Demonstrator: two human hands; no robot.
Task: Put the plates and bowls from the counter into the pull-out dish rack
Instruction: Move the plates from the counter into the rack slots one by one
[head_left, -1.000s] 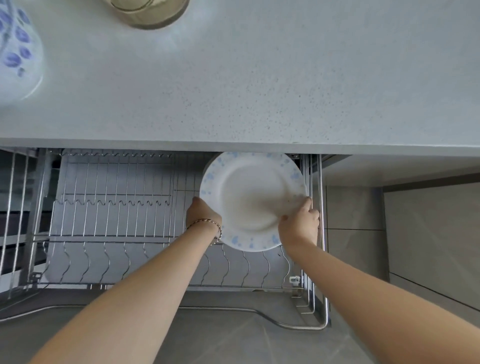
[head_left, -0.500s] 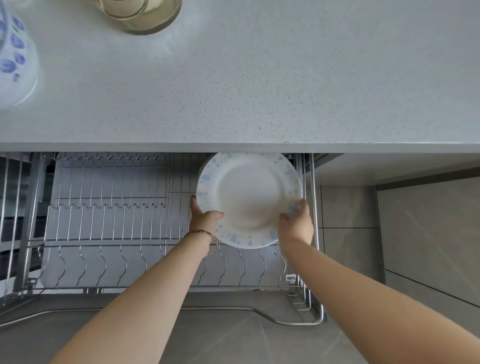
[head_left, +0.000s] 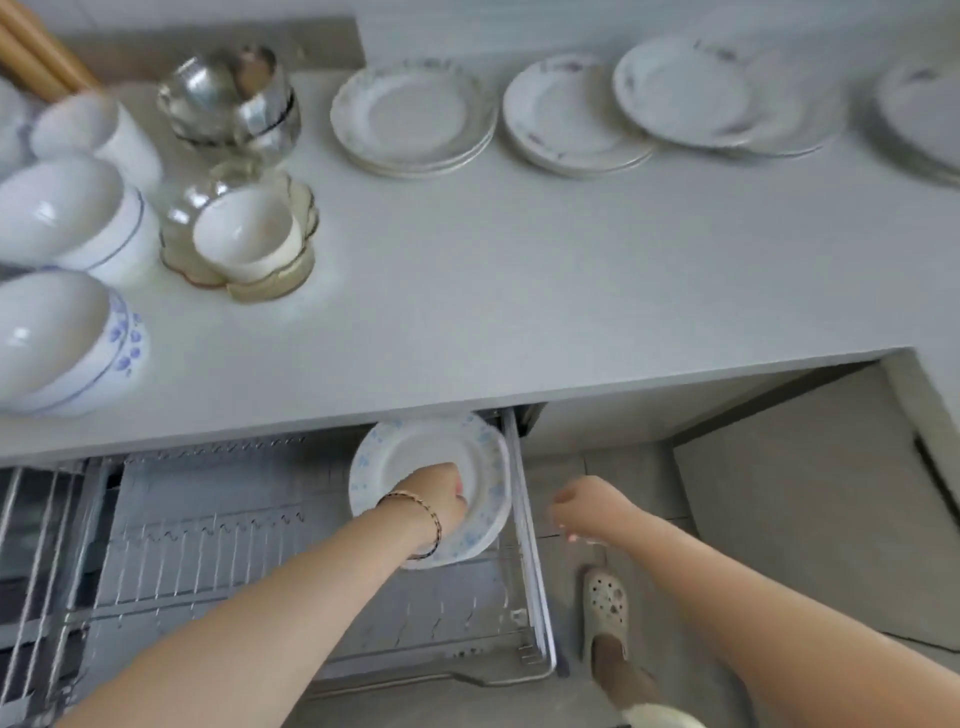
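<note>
Now right hand (head_left: 585, 510) off plate (head_left: 415, 448); left hand (head_left: 440, 496) alone holds it.

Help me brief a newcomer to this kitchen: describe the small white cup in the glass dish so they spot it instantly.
On the grey counter, look to the crowded left end. In front of the stacked steel bowls sits an amber, scallop-edged glass dish, and the cup stands inside it. Unlike the blue-trimmed bowls to its left, it is plain white and nested in glass.
</note>
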